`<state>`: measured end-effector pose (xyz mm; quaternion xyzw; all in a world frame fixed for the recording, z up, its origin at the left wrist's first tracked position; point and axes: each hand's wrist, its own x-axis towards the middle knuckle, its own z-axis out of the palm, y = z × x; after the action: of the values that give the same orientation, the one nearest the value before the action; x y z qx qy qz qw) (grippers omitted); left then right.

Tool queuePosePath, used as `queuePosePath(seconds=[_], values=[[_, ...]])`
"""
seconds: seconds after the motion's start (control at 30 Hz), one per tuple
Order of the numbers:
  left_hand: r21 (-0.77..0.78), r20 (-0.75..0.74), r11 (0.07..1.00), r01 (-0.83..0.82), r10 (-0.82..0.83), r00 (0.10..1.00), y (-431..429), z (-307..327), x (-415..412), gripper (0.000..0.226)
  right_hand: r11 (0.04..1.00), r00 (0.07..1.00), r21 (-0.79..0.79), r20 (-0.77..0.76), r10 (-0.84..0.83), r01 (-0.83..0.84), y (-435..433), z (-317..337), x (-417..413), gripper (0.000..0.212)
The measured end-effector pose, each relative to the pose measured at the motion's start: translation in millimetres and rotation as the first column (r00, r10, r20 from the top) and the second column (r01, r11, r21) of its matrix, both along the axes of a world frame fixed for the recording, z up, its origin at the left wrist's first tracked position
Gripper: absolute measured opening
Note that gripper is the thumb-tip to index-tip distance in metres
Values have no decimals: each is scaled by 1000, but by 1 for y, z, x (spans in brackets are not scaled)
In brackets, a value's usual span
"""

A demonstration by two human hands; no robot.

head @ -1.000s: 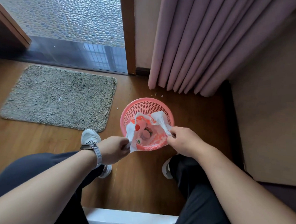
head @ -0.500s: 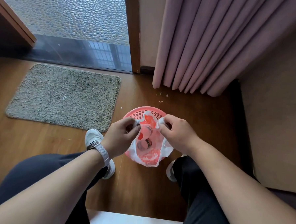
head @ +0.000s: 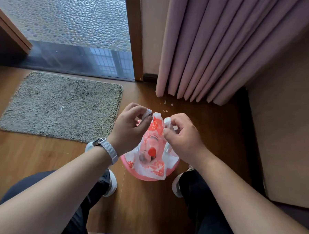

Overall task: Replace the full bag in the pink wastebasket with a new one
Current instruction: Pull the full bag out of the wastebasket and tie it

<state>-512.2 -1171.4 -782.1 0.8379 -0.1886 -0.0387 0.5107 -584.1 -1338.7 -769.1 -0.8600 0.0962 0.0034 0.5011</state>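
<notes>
The pink wastebasket (head: 128, 159) stands on the wood floor between my feet, mostly hidden under the bag and my hands. A white plastic bag with red print (head: 154, 164) fills it, with a bottle with a red cap inside. My left hand (head: 130, 127) pinches one white bag handle between thumb and fingers. My right hand (head: 182, 136) pinches the other handle. Both handles are lifted above the basket, a small gap between them. No new bag is in view.
A grey mat (head: 61, 106) lies on the floor to the left. Pink curtains (head: 216, 48) hang behind the basket, with small white scraps (head: 166, 106) on the floor below them. A glass door (head: 68, 31) is at the back, a wall panel at the right.
Both hands have drawn the bag's handles up and together over the basket, from the rim's sides. The bag's mouth has narrowed.
</notes>
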Motion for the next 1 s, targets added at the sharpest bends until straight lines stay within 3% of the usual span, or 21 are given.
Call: queuePosePath(seconds=[0.13,0.27,0.47,0.7,0.83,1.0], values=[[-56,47,998,11,-8,999,1,7,12,29,996,999,79,31,-32,29,6,10,13,8],[-226,-136,974,28,-60,989,4,-1,19,18,981,998,192,53,-30,20,21,10,31,19],[-367,-280,930,32,-144,949,2,-14,32,21,980,994,201,108,-30,7,26,-8,51,6],[-502,-418,865,-6,-236,877,-18,-13,46,14,991,1000,130,-3,11,-10,16,-24,68,8],[-519,-514,854,-46,-268,815,-25,-14,47,13,985,999,172,-43,-18,25,12,-27,76,13],[-595,-522,803,-40,-348,778,-34,-13,49,9,969,1000,246,-13,18,-14,4,-20,74,8]])
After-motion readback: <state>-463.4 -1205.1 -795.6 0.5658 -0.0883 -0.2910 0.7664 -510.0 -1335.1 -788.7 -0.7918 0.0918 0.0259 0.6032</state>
